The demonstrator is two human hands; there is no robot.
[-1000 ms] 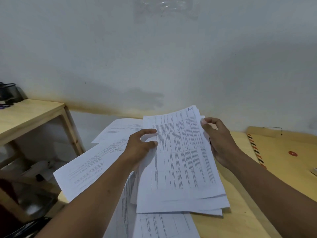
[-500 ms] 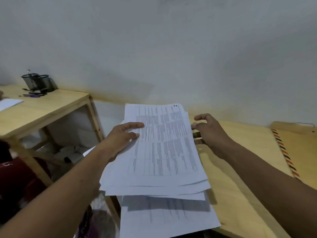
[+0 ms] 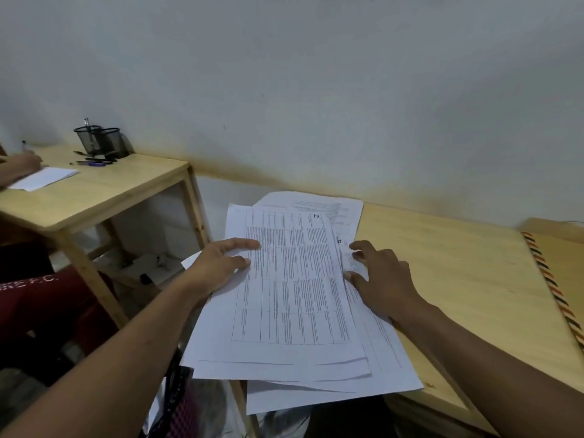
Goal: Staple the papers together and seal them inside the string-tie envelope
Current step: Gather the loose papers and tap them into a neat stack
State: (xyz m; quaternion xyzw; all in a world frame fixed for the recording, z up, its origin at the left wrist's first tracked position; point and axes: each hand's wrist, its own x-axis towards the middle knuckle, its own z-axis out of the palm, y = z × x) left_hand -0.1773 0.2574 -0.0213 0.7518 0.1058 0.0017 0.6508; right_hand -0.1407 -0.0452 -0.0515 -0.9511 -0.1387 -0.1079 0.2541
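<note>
A loose stack of printed white papers (image 3: 294, 298) hangs over the left end of my wooden desk (image 3: 458, 279). My left hand (image 3: 221, 267) holds the stack's left edge, thumb on top of the top sheet. On the right, my right hand (image 3: 382, 279) lies spread on the lower sheets, with its fingertips at the top sheet's right edge. One more sheet (image 3: 335, 207) pokes out behind the stack near the wall. The brown string-tie envelope (image 3: 565, 267), striped along its edge, lies at the far right, cut off by the frame. No stapler is visible.
A second wooden table (image 3: 104, 191) stands to the left, carrying black mesh pen holders (image 3: 101, 142), pens and a white sheet (image 3: 44, 178). Another person's hand (image 3: 19, 165) rests there. A gap with clutter separates the tables. The wall runs close behind.
The view has swung down and left. My left hand still holds the stack, now lower on the desk's end. My right hand has come to rest flat on the lower sheets.
</note>
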